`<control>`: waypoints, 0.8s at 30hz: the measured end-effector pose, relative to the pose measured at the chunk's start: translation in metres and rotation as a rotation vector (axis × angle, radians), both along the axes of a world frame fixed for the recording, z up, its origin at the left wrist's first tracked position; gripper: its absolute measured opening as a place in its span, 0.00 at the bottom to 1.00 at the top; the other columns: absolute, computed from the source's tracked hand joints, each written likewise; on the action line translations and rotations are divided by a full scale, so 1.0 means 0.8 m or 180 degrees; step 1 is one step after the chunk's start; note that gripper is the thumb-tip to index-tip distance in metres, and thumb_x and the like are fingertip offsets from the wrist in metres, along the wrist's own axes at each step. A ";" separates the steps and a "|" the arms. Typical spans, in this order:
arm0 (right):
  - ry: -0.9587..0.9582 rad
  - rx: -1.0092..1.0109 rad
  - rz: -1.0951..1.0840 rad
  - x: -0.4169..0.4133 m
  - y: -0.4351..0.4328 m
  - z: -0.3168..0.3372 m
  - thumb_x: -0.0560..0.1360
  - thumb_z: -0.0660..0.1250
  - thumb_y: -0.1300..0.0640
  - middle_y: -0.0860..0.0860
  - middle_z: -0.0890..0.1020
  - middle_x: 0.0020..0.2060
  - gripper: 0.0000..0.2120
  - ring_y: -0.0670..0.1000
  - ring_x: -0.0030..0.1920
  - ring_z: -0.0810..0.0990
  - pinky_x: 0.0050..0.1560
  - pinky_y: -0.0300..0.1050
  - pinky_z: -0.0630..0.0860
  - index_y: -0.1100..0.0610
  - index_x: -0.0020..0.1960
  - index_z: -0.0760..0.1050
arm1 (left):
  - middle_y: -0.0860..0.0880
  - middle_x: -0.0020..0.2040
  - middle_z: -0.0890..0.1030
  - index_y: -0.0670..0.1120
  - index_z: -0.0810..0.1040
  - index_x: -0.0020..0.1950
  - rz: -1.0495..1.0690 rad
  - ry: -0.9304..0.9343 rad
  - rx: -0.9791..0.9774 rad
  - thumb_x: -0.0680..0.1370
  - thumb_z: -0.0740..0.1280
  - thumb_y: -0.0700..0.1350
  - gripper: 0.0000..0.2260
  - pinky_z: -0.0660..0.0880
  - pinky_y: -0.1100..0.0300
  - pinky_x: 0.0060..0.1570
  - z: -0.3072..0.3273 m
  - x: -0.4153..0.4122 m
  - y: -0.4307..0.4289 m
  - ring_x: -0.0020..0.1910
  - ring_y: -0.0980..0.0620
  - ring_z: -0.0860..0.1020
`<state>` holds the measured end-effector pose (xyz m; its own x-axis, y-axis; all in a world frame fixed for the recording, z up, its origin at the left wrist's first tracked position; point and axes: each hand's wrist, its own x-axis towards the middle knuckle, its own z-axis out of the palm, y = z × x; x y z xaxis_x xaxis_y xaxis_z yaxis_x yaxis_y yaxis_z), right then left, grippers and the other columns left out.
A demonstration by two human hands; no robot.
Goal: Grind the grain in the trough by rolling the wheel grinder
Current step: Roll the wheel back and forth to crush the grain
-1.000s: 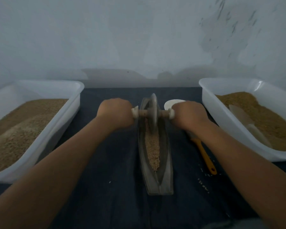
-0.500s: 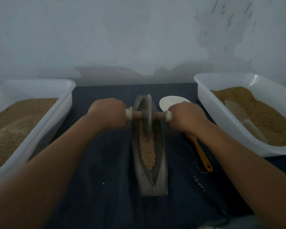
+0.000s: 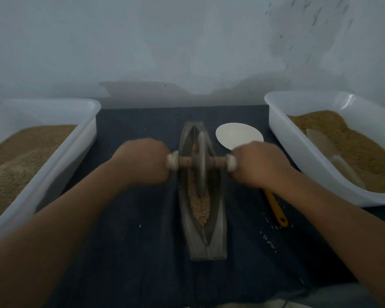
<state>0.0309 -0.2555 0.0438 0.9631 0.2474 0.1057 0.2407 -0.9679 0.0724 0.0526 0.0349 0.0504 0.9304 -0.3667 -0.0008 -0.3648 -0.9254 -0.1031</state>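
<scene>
1. Your tabletop (image 3: 131,252) is covered with a dark blue cloth and runs back to a pale, bare wall (image 3: 187,41) with grey scuffs at its upper right. The light is dim.
2. One trough (image 3: 218,230) lies on the cloth midway between the tubs, its length pointing away from you.
3. One grinder (image 3: 201,161) stands upright in the trough's groove, around the middle of its length, with its wooden axle crossing above both trough walls.
4. Grain (image 3: 200,205) lies along the groove, most of it heaped on your side of the wheel and a little showing beyond it.
5. Both of your hands are on the grinder: your left hand (image 3: 142,161) is curled in a fist round the left end of the axle and your right hand (image 3: 258,165) round the right end, each just outside a pale knob. Both are blurred.
6. Two white tubs hold brown grain: the left tub (image 3: 85,138) at the left edge and the right tub (image 3: 282,134) at the right edge, each well apart from the trough.
7. One pale scoop (image 3: 327,150) lies on the grain in the right tub.
8. One spoon (image 3: 236,135) lies between the trough and the right tub, its white bowl beyond your right hand and its orange handle reaching towards you under your wrist.
9. A few loose grains (image 3: 268,240) are scattered on the cloth near the handle's tip; I cannot count them.
</scene>
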 end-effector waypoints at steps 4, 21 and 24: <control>-0.0439 -0.0073 -0.0239 0.053 0.031 0.019 0.73 0.63 0.49 0.48 0.78 0.33 0.08 0.52 0.33 0.76 0.36 0.47 0.75 0.50 0.37 0.73 | 0.51 0.39 0.78 0.49 0.75 0.38 0.0419 0.0095 -0.0211 0.76 0.65 0.56 0.13 0.80 0.51 0.45 0.014 0.048 -0.012 0.40 0.45 0.79; -0.0189 0.0126 -0.0297 0.064 0.029 0.016 0.75 0.66 0.44 0.46 0.77 0.31 0.14 0.50 0.34 0.77 0.35 0.47 0.74 0.48 0.34 0.73 | 0.52 0.36 0.76 0.51 0.74 0.37 0.0383 -0.0260 -0.0037 0.73 0.66 0.59 0.13 0.78 0.52 0.41 0.021 0.048 -0.019 0.37 0.46 0.78; -0.0161 0.0159 -0.0166 0.037 0.021 0.011 0.75 0.67 0.47 0.46 0.79 0.34 0.10 0.51 0.36 0.79 0.39 0.49 0.79 0.49 0.37 0.75 | 0.53 0.36 0.77 0.52 0.73 0.36 0.0265 -0.0125 -0.0113 0.73 0.66 0.56 0.11 0.79 0.52 0.40 0.010 0.019 -0.008 0.37 0.47 0.78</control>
